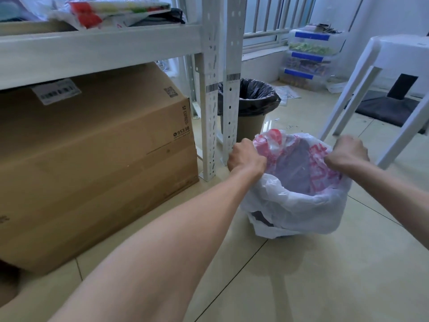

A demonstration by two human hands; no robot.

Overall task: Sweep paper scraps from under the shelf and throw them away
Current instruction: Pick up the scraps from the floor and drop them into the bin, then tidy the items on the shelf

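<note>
Left hand point(246, 156) grips the near-left rim of the white plastic bag point(294, 201), right hand point(347, 151) pinches the far-right rim, mouth held wide; bag sits on the floor point(325, 275) beside the shelf point(209, 126), cardboard box point(92, 163) under it

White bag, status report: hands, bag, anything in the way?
Left hand and right hand each grip the white bag at its rim. Bag on floor, mouth spread open. White stool just behind right hand.

Cardboard box point(92, 170) under shelf point(99, 49), left. Plastic bag point(299, 205) on floor right of box, before shelf posts. Lined bin point(250, 96) behind posts. Stool point(399, 52) right; drawer stack point(308, 56) far behind.
</note>
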